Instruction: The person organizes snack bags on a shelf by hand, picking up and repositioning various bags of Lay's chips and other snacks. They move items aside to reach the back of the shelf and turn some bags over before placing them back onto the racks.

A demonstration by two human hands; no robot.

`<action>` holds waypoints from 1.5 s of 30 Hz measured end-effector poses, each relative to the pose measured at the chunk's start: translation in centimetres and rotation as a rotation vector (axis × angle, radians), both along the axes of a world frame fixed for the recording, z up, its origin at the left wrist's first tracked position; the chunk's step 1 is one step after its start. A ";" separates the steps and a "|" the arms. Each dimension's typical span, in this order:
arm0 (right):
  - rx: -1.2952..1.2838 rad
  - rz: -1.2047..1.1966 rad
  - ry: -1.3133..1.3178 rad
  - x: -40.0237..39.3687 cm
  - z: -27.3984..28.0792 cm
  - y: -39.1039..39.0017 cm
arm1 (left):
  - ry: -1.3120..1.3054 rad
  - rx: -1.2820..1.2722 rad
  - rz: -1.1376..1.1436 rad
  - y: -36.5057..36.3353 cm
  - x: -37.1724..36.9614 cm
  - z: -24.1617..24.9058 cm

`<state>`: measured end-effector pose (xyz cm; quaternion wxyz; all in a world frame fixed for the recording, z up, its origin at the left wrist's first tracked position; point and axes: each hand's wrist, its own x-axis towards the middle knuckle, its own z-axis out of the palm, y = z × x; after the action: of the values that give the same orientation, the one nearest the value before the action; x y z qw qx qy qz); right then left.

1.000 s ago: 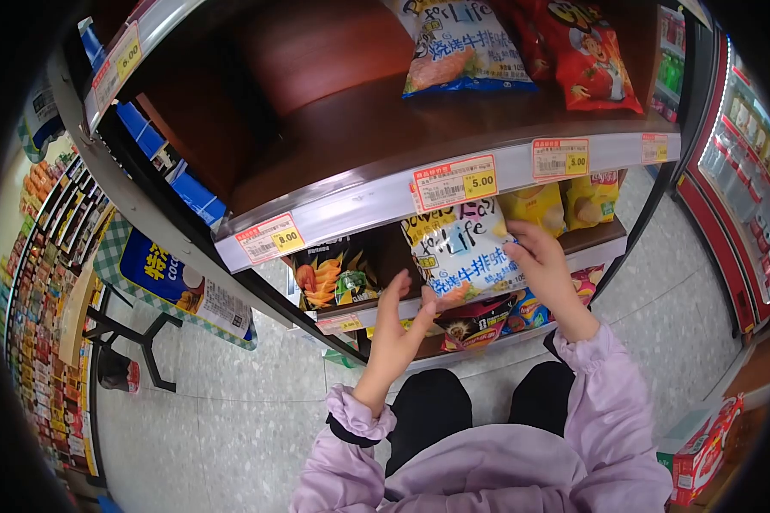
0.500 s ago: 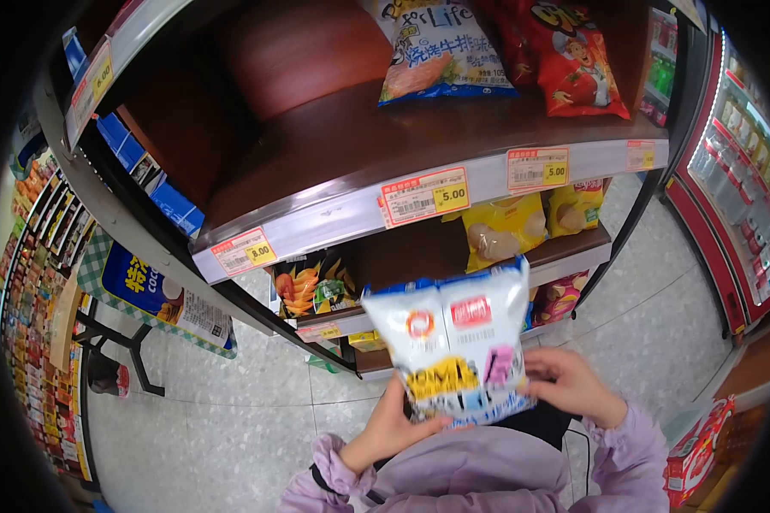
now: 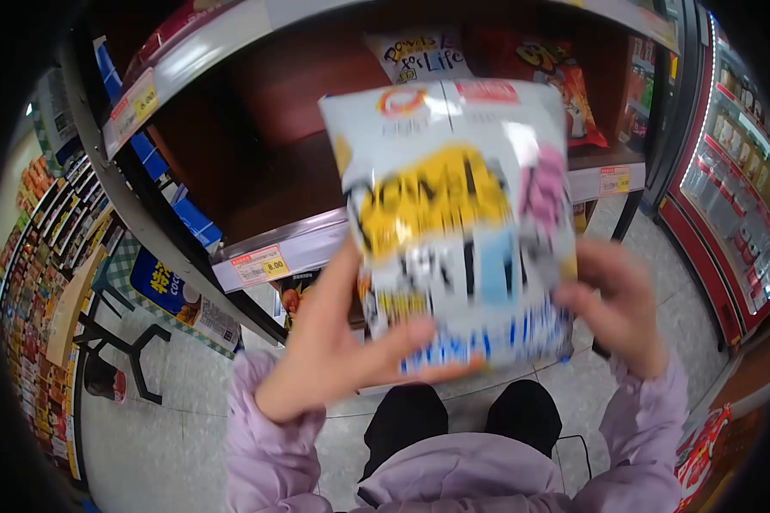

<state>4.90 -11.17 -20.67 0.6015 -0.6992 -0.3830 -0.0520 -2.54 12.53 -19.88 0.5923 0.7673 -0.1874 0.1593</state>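
Note:
A white snack bag with yellow, pink and blue print is held upright in front of the shelf, slightly blurred. My left hand grips its lower left side, thumb across the front. At its lower right edge my right hand holds on, with the thumb in front and the other fingers partly behind the bag. Behind the bag's top, a similar white bag stands on the brown shelf, beside a red snack bag.
A metal shelf edge with price tags crosses behind the held bag. A glass-door cooler stands at the right. To the left are a blue and green sign, a black stand and stocked shelves.
The white bag has moved up and closer to the camera, with both my hands on it. It now covers much of the shelf, and the view has shifted.

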 end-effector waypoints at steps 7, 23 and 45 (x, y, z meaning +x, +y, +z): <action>-0.011 -0.024 0.021 8.4 6.2 2.8 | 0.083 -0.056 -0.012 2.1 11.5 5.5; -0.291 -0.154 0.031 13.8 4.4 3.2 | 0.184 0.162 0.055 2.5 15.9 5.2; -0.307 0.109 0.166 7.2 -20.4 25.2 | 0.019 0.464 0.881 15.9 3.2 -19.2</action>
<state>12.07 14.02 -41.08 0.5191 -0.7630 -0.3727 0.0975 0.63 28.41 -39.07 0.2838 0.8866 0.1295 0.3414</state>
